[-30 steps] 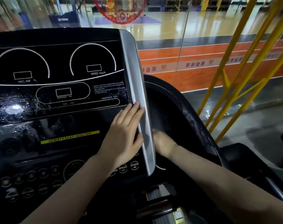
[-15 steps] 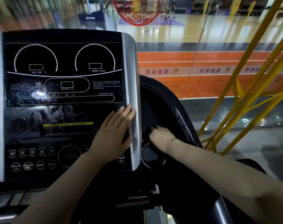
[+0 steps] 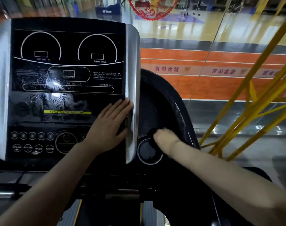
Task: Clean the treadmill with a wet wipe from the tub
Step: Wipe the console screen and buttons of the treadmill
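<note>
The treadmill console (image 3: 67,66) fills the left half, a black panel with dials, buttons and wet streaks between silver side trims (image 3: 133,88). My left hand (image 3: 109,126) lies flat on the panel's lower right, fingers straight and touching the silver trim. My right hand (image 3: 165,139) is on the black side tray (image 3: 165,101) to the right of the console, just above a round cup holder (image 3: 148,152). Its fingers curl down round a dark wad (image 3: 152,132), which looks like the wipe and is mostly hidden. No tub is in view.
A glass wall stands behind the treadmill, with an orange running track and a wooden court beyond it. Yellow metal bars (image 3: 246,101) slant up on the right. The treadmill's lower frame and belt edge (image 3: 77,212) show at the bottom.
The camera has pulled back and turned left, so the whole console shows now. My right hand came out from beside the silver trim and sits on the tray above the cup holder. My left hand stays flat.
</note>
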